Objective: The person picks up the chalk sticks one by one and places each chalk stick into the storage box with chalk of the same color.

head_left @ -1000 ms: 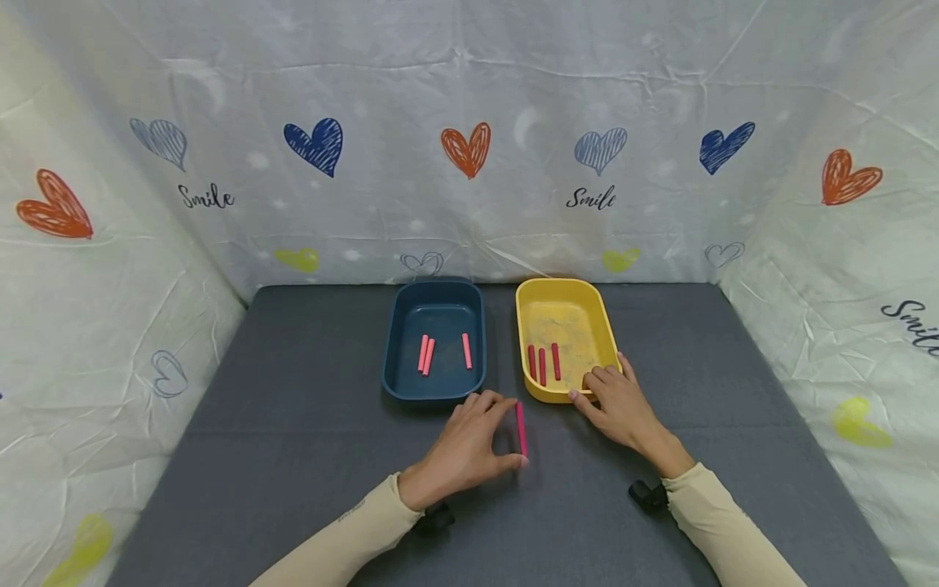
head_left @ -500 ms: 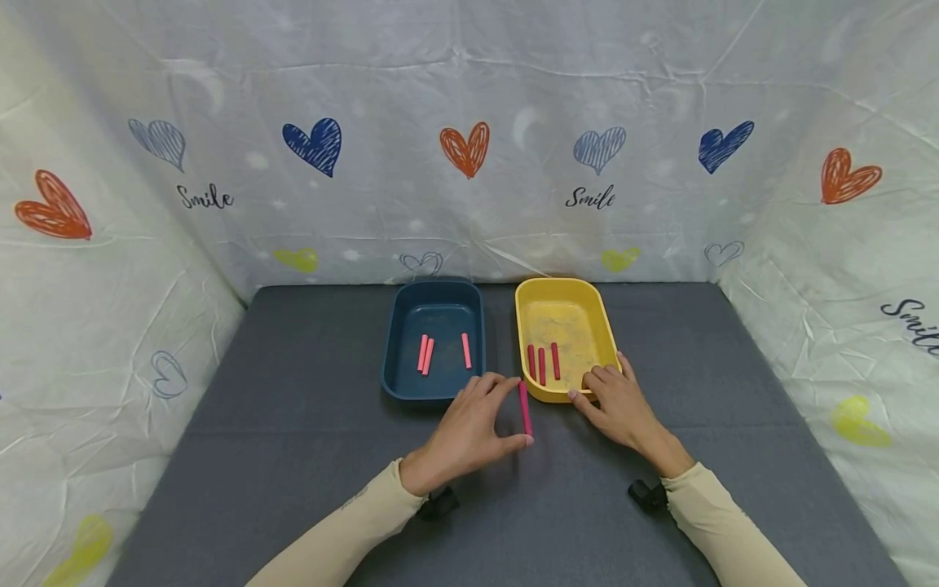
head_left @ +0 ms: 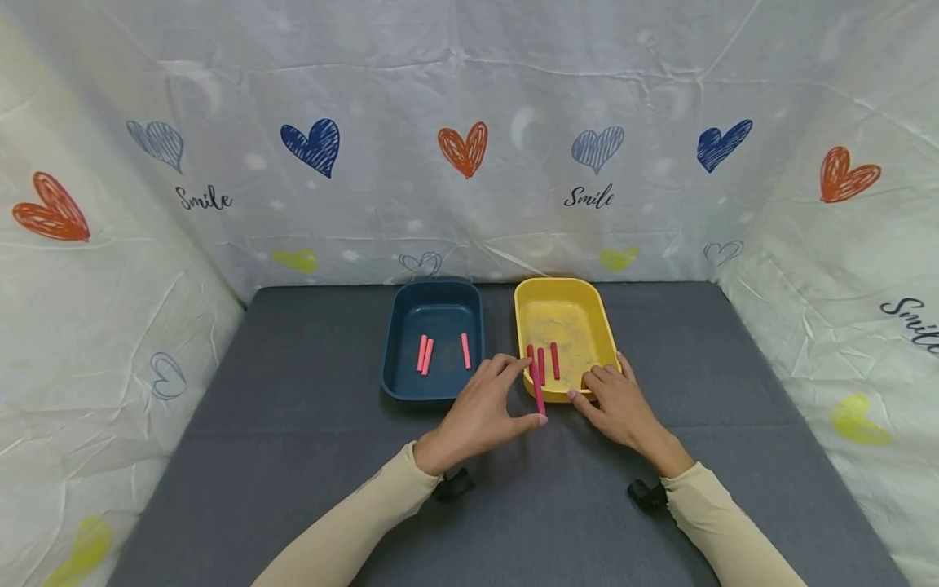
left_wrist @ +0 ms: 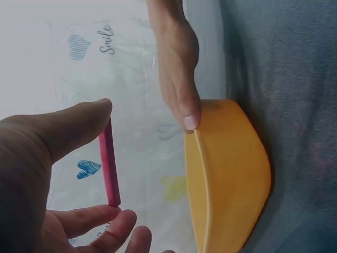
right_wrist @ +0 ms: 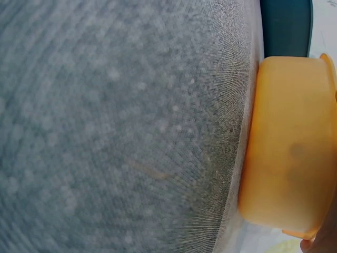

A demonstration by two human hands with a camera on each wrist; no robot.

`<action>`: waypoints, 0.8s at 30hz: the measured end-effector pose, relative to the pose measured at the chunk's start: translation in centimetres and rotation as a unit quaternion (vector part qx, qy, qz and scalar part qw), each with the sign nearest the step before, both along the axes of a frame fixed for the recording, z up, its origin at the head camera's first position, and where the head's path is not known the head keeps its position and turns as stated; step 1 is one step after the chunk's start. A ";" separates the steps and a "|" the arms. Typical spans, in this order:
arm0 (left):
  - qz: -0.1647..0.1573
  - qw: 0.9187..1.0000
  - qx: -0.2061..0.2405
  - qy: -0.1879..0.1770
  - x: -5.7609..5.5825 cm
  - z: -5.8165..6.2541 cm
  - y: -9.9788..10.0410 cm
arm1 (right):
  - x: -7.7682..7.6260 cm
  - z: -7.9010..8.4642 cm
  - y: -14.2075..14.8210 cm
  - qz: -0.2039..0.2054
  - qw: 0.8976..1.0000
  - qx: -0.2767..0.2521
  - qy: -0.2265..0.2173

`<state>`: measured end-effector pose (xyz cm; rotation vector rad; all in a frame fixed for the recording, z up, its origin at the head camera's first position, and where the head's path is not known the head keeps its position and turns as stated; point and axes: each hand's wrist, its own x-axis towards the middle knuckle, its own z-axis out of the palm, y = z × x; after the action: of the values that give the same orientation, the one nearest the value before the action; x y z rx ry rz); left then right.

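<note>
My left hand [head_left: 480,408] pinches a magenta stick [head_left: 537,387], shaped like a piece of chalk, end to end between thumb and fingertips. It is over the near left corner of a yellow tray [head_left: 609,342]. In the left wrist view the stick [left_wrist: 109,168] is apart from the tray's wall [left_wrist: 237,163]. My right hand [head_left: 623,408] grips the tray's near right corner, thumb on the front rim and some fingers over the edge. Several dark red sticks [head_left: 555,361] lie inside. The right wrist view mostly shows the tray's outer wall [right_wrist: 289,147].
Left of the yellow tray stands a dark blue tray [head_left: 392,359] with light pink sticks [head_left: 465,350] in it. Both trays are near the far edge of the grey cloth-covered table [head_left: 308,391]. A white printed curtain [head_left: 513,228] hangs behind and along both sides.
The left hand has carried the magenta stick forward and to the right, from the bare table in front of the trays to the yellow tray's near left corner. The right hand stays put.
</note>
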<state>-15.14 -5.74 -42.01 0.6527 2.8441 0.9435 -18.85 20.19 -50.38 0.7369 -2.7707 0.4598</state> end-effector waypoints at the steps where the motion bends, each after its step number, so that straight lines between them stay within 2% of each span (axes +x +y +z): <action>1: 0.000 1.000 0.003 0.001 -0.1 0.0 0.1 | 0.0 0.0 0.0 0.001 1.000 -0.001 0.000; 11: 0.010 0.999 0.036 0.010 -1.5 0.1 1.1 | -0.1 -0.1 0.0 0.005 1.000 0.000 0.022; 19: 0.011 0.999 0.028 0.018 -2.6 -0.1 2.0 | 0.0 0.1 -0.1 0.004 1.000 -0.001 0.015; 24: 0.010 0.999 0.040 0.009 -3.2 -0.2 2.5 | 0.0 0.1 -0.1 0.006 1.000 0.000 0.017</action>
<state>-18.37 -3.28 -42.17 0.6436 2.8470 1.0645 -18.86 20.13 -50.25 0.7533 -2.7372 0.4461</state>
